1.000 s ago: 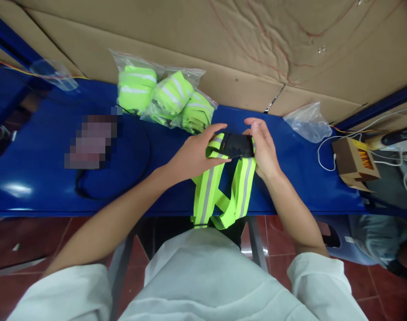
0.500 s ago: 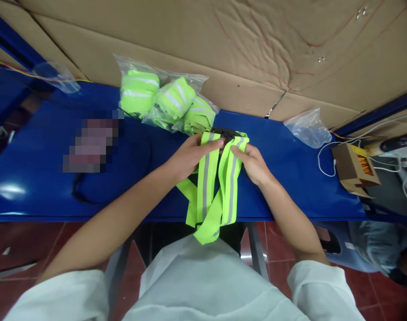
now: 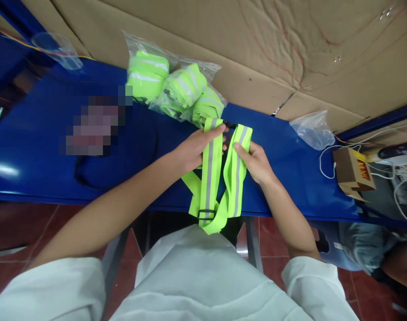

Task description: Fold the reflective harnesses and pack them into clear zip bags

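Note:
A neon-yellow reflective strap (image 3: 209, 174) with a grey stripe hangs in loops between my hands over the table's front edge. My left hand (image 3: 194, 149) is closed on its left band, thumb on top near the upper end. With thumb in front and fingers behind, my right hand (image 3: 253, 161) grips the right band. A black buckle (image 3: 230, 125) joins the bands at the top; its details are too small to make out. Lower down, a black slide adjuster (image 3: 206, 215) sits on the left band.
Clear bags of rolled neon straps (image 3: 185, 89) lie at the back of the blue table (image 3: 130, 147). An empty plastic bag (image 3: 313, 129), a small cardboard box (image 3: 352, 171) and a white cable stand to the right. At left are a plastic cup (image 3: 58, 50) and a blurred-out object (image 3: 93, 127).
The two bands are slightly farther apart at the top, and the strap has turned so the slide adjuster shows more clearly. Both hands still hold it. The camera view has shifted and tilted a little.

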Action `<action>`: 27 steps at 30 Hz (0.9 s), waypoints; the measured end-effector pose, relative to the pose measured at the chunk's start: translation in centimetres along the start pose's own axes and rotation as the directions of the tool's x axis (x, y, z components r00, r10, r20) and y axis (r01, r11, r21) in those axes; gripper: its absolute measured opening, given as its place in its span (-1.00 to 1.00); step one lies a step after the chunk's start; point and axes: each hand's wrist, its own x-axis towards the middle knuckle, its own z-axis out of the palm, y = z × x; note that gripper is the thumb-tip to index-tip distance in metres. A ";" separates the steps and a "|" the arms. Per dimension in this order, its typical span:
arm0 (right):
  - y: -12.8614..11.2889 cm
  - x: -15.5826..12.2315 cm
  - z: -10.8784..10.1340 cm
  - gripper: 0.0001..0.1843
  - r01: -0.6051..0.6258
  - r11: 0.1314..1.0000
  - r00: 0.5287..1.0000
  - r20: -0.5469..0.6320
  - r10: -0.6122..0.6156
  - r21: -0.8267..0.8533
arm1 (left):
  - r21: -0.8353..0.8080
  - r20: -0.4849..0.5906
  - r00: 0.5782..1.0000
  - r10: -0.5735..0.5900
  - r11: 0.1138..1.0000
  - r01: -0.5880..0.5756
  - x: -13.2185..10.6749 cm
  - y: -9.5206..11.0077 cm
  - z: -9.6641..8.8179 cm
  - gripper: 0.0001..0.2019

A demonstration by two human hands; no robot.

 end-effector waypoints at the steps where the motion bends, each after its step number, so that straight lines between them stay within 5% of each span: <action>1: 0.0 0.0 0.2 -0.46 -0.009 0.998 1.000 -0.014 0.010 0.059 | -0.020 0.045 0.999 0.007 1.000 -0.006 -0.1 0.1 0.1 -0.64; 4: -0.1 0.1 0.2 -0.45 -0.042 0.978 0.997 -0.050 0.053 0.203 | -0.089 0.145 0.989 -0.036 0.995 0.049 -0.4 0.0 0.4 -0.69; 7: -0.1 0.3 0.0 -0.46 -0.114 0.967 0.991 -0.040 0.127 0.227 | -0.044 0.059 0.994 -0.089 0.995 0.091 -0.5 -0.1 0.7 -0.70; 10: -0.1 0.1 0.1 -0.48 -0.140 0.963 0.989 -0.017 0.148 0.228 | 0.246 -0.044 0.998 0.053 0.968 -0.041 -0.7 -0.4 0.8 -0.66; 14: 0.0 -0.2 0.5 -0.49 -0.127 0.963 0.991 0.072 0.113 0.236 | 0.352 0.070 0.990 0.125 0.925 -0.141 -0.6 -0.9 0.5 -0.52; 18: 0.8 0.1 0.1 -0.48 0.039 0.999 0.998 0.044 -0.039 -0.001 | 0.293 0.102 0.991 0.089 0.949 -0.115 -0.3 -1.3 0.1 -0.42; 23: -0.1 0.3 -2.0 -0.03 0.310 0.915 0.949 0.025 -0.314 -0.257 | 0.351 0.051 0.987 0.155 0.922 -0.163 -0.3 -1.5 0.5 -0.54; 27: -1.6 -0.4 -2.3 -0.61 0.458 0.795 0.886 0.135 -0.443 -0.399 | 0.388 0.054 0.996 0.074 0.917 -0.089 -0.8 -1.9 0.9 -0.59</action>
